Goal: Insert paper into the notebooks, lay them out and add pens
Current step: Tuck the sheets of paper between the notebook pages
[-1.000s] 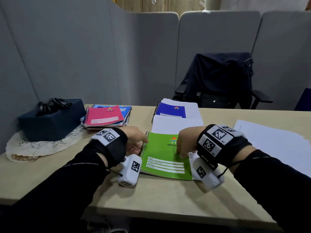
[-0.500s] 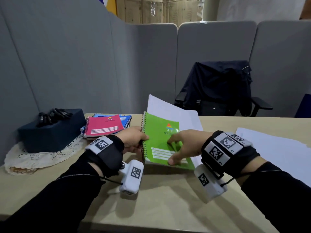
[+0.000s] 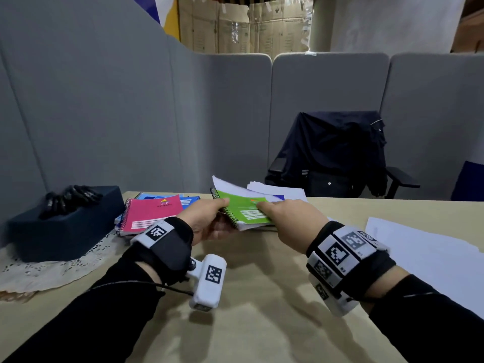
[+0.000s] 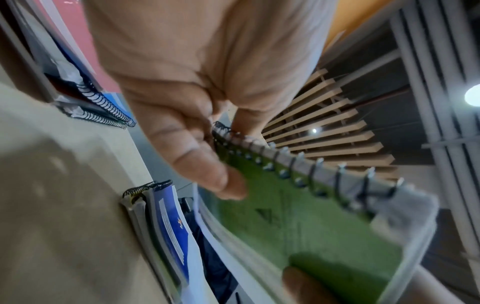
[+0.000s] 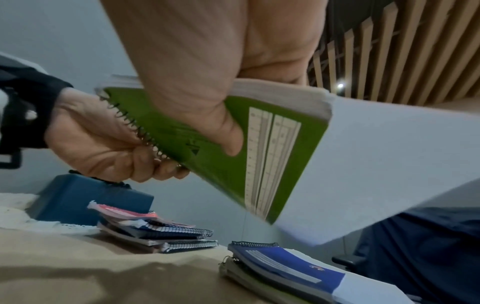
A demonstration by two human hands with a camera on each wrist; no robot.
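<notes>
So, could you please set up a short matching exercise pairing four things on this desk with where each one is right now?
Things:
1. green spiral notebook
2. pink spiral notebook
3. dark blue box
4. dark jacket

Places:
A. draped over the office chair
B. on the white lace doily
C. held off the table by the left hand and right hand
D. on top of the stack of notebooks beside the box

Pairs: 1-C, 2-D, 3-B, 4-A

Plain beige laminate table (image 3: 262, 323). On it: white lace doily (image 3: 47, 268) at far left, stack of spiral notebooks with a pink cover on top (image 3: 152, 213), blue-covered notebook stack (image 5: 285, 265), loose white paper sheets (image 3: 424, 252) at right.
</notes>
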